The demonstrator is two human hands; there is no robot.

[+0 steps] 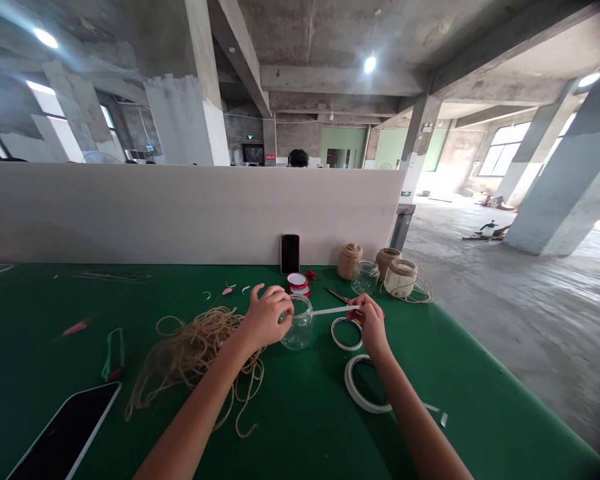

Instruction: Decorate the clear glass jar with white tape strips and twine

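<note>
**Your hands on a glass jar and a white tape strip**

Your left hand (266, 319) curls in a firm grip over the rim of a clear round glass jar (298, 332), which stands upright near the middle of the green tabletop (300, 427). Your right hand (371, 325) pinches a thin white tape strip (333, 311) in a narrow grip. The strip's long axis runs almost level, from the jar's mouth to your fingers.

Just below your right hand lies a small white tape ring (347, 334), with a larger white tape ring (363, 384) nearer the front edge. Tan jute twine (195, 353) sprawls left of the jar. Steel scissors (336, 295) lie near your right hand. Three jute-wrapped jars (387, 263) and a bare glass jar (365, 277) sit along the back edge, beside a black smartphone (290, 254) propped against a white partition (180, 213). A black tablet (65, 433) lies at the front left corner. A small red sign (270, 158) beyond the partition is too small to read.
</note>
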